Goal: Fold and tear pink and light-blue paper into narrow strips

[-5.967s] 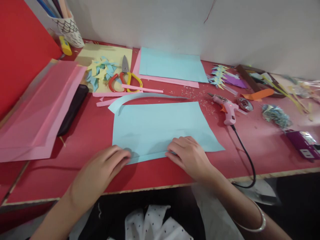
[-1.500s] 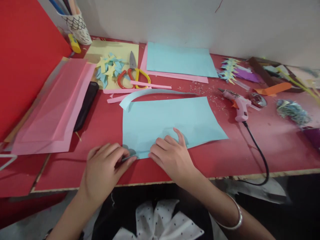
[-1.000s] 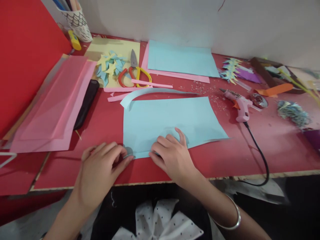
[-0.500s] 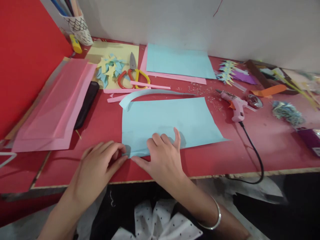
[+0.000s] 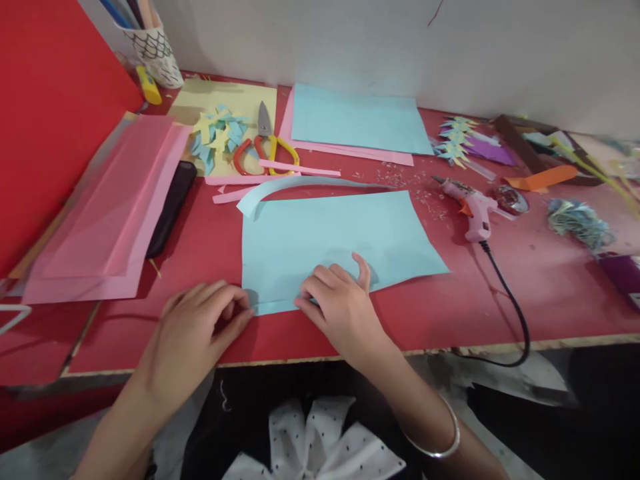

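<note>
A light blue sheet of paper [image 5: 325, 233] lies on the red table, with a narrow fold along its near edge. My left hand [image 5: 205, 323] pinches the near left corner of this sheet between thumb and fingers. Farther right on the same edge, my right hand [image 5: 343, 303] has its thumb and index finger closed on the fold, its little finger raised. A curled blue paper strip [image 5: 280, 189] rests across the sheet's far edge. Beyond it lie pink paper strips [image 5: 300, 168] and scissors with red and yellow handles [image 5: 265, 137].
Pink sheets [image 5: 105, 207] and a black phone-like object [image 5: 173, 210] lie at left. A pink glue gun [image 5: 475, 210] with a black cord sits at right. More blue paper [image 5: 360, 120], yellow and blue paper scraps [image 5: 219, 137] and a patterned pen cup [image 5: 157, 57] stand behind.
My right hand has slid rightward along the sheet's near edge, and its thumb has drawn in toward the index finger. The left hand stays at the corner.
</note>
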`<control>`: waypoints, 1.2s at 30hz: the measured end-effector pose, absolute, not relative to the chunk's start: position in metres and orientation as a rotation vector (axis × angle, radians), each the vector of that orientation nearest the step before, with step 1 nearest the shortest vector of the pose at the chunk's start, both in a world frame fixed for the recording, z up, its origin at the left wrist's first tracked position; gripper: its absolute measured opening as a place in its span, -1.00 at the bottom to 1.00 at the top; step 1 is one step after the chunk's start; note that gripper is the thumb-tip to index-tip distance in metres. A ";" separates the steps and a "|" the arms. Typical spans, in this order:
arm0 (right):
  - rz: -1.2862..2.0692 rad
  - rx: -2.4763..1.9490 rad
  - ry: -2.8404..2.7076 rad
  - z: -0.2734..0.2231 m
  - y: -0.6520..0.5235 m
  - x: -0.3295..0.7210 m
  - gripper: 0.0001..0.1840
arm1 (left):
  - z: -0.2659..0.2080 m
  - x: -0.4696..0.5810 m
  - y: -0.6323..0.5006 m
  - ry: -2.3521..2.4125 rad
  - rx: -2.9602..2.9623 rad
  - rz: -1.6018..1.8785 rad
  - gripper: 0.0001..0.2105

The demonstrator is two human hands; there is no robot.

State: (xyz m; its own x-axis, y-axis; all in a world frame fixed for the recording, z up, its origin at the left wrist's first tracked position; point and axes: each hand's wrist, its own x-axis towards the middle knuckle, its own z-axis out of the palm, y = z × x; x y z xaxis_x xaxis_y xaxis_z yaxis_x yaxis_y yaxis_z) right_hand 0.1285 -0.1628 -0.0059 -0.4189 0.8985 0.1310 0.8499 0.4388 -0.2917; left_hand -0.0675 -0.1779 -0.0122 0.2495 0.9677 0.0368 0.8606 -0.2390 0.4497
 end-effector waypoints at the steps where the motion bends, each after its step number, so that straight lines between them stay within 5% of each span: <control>1: 0.234 -1.502 -2.437 -0.007 -0.163 0.128 -0.76 | -0.012 -0.066 -0.178 1.701 2.200 0.444 -0.83; 9: 0.115 -1.440 -2.456 -0.012 -0.162 0.127 -0.76 | -0.004 -0.046 -0.177 1.890 2.312 0.421 -0.67; 32: 0.381 -1.403 -2.419 -0.002 -0.161 0.166 -0.77 | -0.011 -0.064 -0.190 1.796 2.289 0.484 -0.83; 36: 0.365 -1.376 -2.478 -0.001 -0.159 0.171 -0.75 | -0.005 -0.039 -0.191 1.719 2.473 0.452 -0.73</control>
State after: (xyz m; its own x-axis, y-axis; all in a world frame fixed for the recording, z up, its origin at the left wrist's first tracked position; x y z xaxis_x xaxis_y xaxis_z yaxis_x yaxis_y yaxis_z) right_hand 0.1708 -0.1595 -0.0011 -0.5056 0.8540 0.1226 0.7823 0.5137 -0.3522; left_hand -0.0393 -0.1912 -0.0048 0.3204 0.9287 0.1865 0.9003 -0.3598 0.2448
